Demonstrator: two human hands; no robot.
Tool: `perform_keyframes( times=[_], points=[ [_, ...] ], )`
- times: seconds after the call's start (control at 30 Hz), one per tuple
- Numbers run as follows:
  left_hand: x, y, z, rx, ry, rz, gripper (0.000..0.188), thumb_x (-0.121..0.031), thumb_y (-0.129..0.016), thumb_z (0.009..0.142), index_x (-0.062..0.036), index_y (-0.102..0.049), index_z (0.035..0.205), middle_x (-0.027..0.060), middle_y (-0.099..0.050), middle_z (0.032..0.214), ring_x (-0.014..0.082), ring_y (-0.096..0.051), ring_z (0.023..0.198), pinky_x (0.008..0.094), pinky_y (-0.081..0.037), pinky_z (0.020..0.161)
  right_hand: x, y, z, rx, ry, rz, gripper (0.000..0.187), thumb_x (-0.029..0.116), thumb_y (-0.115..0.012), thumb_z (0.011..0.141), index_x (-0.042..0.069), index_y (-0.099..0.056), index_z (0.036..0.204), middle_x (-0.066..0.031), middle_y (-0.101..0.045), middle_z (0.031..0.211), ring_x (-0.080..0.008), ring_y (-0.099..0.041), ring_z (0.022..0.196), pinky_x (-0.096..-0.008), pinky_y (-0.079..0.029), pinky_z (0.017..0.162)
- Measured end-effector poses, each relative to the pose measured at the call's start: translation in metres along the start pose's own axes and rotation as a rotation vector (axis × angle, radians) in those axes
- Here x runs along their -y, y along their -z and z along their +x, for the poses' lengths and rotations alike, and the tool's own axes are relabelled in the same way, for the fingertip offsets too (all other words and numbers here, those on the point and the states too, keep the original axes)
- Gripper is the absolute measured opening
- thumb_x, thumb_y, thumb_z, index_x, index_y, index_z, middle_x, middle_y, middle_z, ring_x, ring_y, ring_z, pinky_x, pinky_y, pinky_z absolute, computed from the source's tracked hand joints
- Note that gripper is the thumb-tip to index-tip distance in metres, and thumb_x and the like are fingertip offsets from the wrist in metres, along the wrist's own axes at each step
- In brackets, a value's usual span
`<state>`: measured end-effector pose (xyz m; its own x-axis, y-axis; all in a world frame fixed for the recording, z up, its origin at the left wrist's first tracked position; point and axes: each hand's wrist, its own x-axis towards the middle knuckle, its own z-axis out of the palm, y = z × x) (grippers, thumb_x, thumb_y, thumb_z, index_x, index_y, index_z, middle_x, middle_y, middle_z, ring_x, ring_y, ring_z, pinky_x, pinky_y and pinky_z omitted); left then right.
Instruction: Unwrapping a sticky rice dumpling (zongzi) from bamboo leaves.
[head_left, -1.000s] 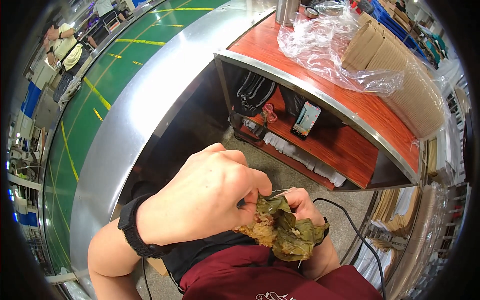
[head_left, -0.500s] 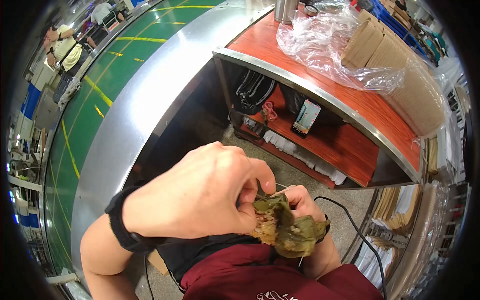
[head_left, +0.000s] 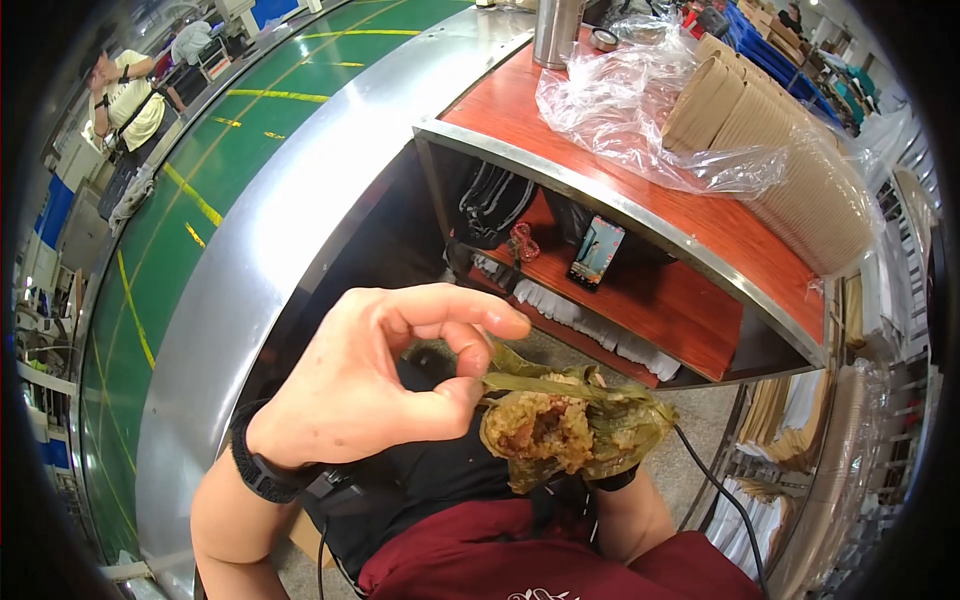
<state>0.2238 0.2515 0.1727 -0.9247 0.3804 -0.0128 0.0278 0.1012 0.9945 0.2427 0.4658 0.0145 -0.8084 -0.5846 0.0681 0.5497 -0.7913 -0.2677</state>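
A leaf-wrapped rice dumpling point(head_left: 545, 430) is held in front of my waist, its olive-green leaves peeled back. Sticky rice with a brown filling shows in the opening, with a hollow in the middle. My left hand point(head_left: 355, 385) is at its left side, thumb and middle finger pinched at the leaf's edge, index finger stretched out above. From the right, my right forearm point(head_left: 635, 510) comes up behind the dumpling. My right hand supports it from underneath, and its fingers are almost entirely hidden by the leaves and rice.
Ahead stands a red-brown bench point(head_left: 500, 95) with a metal edge, bearing a plastic-wrapped stack of brown cardboard point(head_left: 800, 190) and a steel cup point(head_left: 557, 35). A lit phone point(head_left: 598, 252) leans on the shelf below. A black cable point(head_left: 725, 490) hangs right. Another person point(head_left: 135, 100) is far left.
My left hand has drawn back and turned, lifting its index finger off the leaf. The dumpling has turned so its rice and filling face me, covering my right hand.
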Motion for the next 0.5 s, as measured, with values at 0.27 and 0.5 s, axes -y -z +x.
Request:
perform_keyframes(
  times=[0.27,0.5],
  points=[
    [-0.001,0.0,-0.007,-0.007,-0.064,-0.032,0.033,0.003,-0.054,0.06,0.0044,-0.059,0.093,0.0018,-0.056,0.073,0.0096,-0.054,0.079,0.0228,-0.04,0.077,-0.003,0.025,-0.015,-0.115,0.134,-0.29,0.046,0.035,-0.044,0.089,0.003,-0.042,0.122,-0.0155,-0.05,0.12,-0.0278,-0.051,0.108,-0.0429,-0.042,0.091],
    [-0.011,-0.014,-0.009,-0.033,-0.077,-0.138,0.034,0.003,-0.056,0.06,0.0038,-0.059,0.094,0.002,-0.056,0.077,0.0105,-0.053,0.078,0.0235,-0.041,0.077,-0.002,0.022,-0.014,0.041,0.093,-0.08,0.05,0.038,-0.046,0.088,0.004,-0.04,0.125,-0.0138,-0.048,0.123,-0.0262,-0.05,0.11,-0.0418,-0.04,0.094]
  ],
)
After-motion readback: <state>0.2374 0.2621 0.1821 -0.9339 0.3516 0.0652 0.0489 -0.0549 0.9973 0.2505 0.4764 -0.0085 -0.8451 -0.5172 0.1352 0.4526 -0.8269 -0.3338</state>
